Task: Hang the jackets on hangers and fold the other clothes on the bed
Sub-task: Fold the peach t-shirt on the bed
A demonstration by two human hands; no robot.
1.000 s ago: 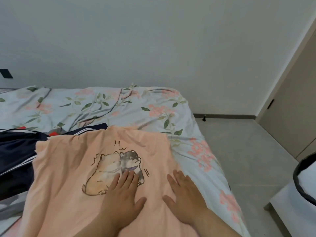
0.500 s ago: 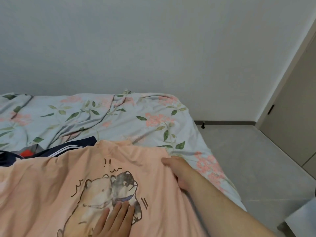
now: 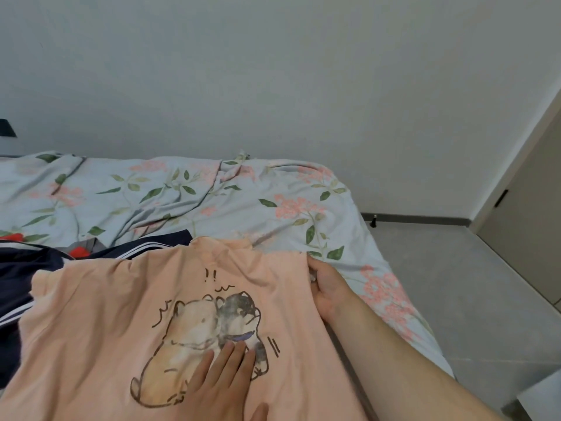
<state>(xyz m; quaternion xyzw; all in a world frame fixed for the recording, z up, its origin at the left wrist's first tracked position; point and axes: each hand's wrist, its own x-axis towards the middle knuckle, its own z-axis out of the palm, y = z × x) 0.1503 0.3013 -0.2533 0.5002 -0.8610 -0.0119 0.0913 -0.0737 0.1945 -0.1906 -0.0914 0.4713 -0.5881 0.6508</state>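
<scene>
Peach cotton T-shirt [image 3: 100, 314] with a cartoon animal print lies front up, spread across the near part of the bed [image 3: 273, 205], which has a pale floral cover. Its right side runs close to the bed's right edge, and its left side overlaps a navy garment with white stripes [image 3: 21, 278].

Change noted: a second ago both hands lay flat, side by side, low on the T-shirt. Since then the right hand [image 3: 326, 287] has travelled up the right side to the shoulder corner, while the left has kept its place on the print. My reading is that the smoothing is done and the first fold, right side brought inward, is being set up. No fold is made yet, and the navy garment is still unsorted.

Hands:
- Left hand [image 3: 224, 381]: fingers straight and together, palm down, pressing on the lower part of the print. It holds nothing and acts as an anchor.
- Right hand: fingers curled in at the T-shirt's upper right corner, apparently pinching the fabric edge. The fingertips are tucked out of my view, so the depth of the grip is uncertain.
</scene>
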